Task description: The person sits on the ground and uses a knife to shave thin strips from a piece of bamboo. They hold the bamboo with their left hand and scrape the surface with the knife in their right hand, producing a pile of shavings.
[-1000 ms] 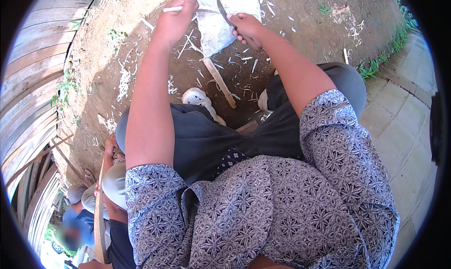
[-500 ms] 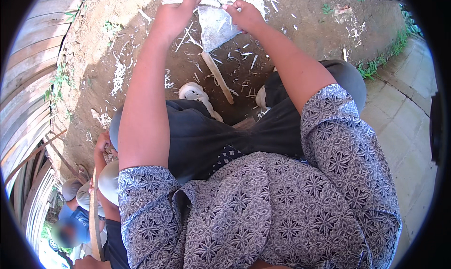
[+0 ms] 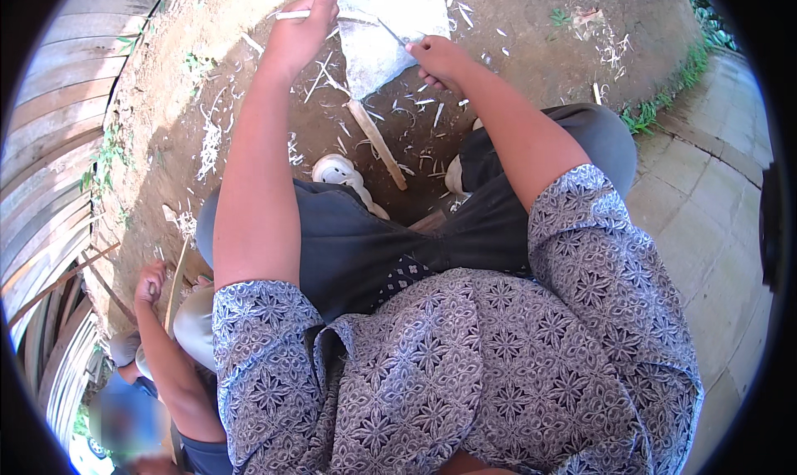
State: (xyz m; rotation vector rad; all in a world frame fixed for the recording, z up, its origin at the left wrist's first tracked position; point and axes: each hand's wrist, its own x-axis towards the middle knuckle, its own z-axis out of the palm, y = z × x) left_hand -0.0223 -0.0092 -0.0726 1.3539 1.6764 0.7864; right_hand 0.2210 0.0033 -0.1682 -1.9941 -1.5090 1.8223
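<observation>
My left hand (image 3: 305,33) is closed around a thin pale strip of wood or bamboo (image 3: 289,15), which juts out on both sides of the fist. My right hand (image 3: 442,62) grips a knife, its handle mostly covered by the fingers. The narrow dark blade (image 3: 392,33) slants up and left, its tip close to the strip's right end; whether they touch I cannot tell. Under both hands lies a whitish flat sheet or slab (image 3: 374,64) on the dirt. A longer piece of split wood (image 3: 378,147) rests on the ground between my feet, one end against the sheet.
Pale shavings (image 3: 211,139) litter the brown soil. My light shoe (image 3: 339,169) shows below the left knee. At lower left another person's hand (image 3: 152,281) is beside a long upright strip (image 3: 177,284). Weathered boards (image 3: 66,85) line the left; paving (image 3: 706,184) lies right.
My right hand and the knife have moved down and right, away from the left hand. The left hand has shifted slightly down and left. The other person's hand has moved down and left.
</observation>
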